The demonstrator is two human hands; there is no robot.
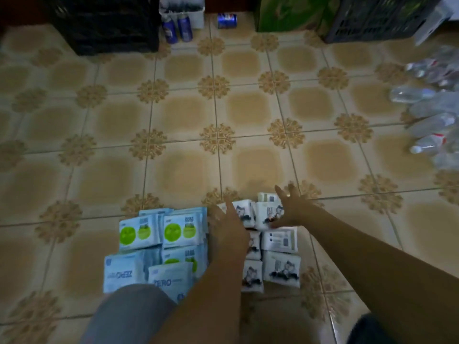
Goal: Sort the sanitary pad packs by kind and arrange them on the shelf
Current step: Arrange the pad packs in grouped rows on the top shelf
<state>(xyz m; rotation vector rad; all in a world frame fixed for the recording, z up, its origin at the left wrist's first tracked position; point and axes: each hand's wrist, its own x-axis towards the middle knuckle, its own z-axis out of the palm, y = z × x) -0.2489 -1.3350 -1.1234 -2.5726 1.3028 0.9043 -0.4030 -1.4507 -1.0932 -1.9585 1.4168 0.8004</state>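
Lying on the glossy beige floor tiles [173, 115] with brown rosette corners: two groups of soft, pillow-shaped plastic-wrapped pad packs, side by side and touching along the middle. Sitting to the left, the pale blue packs [159, 247] with lime-green circles and "ZERO" lettering, overlapping in a loose heap. Sitting to the right, the white packs [279, 254] printed with a dark cartoon figure, ranged in rough rows. No shelf showing anywhere.

Reaching over the seam between the groups, the left hand [229, 232], fingers straight and released, index finger pointing forward, covering part of the white packs beneath it. Stretching over the far white packs, the right hand [290, 207], fingers spread and relaxed, thumb end touching the wrapper of one pack, gripping nothing. Blurring slightly at both hands.

Showing at the lower edge, a knee in grey fabric [129, 316], hiding the near corner of the blue heap.

Standing along the far wall: a black lattice plastic crate [106, 26], two blue cylindrical cans [177, 28], a green cardboard carton [290, 13], another dark crate [380, 18]. Lying at the right edge, a pile of clear plastic bottles [434, 110], well apart from the packs.
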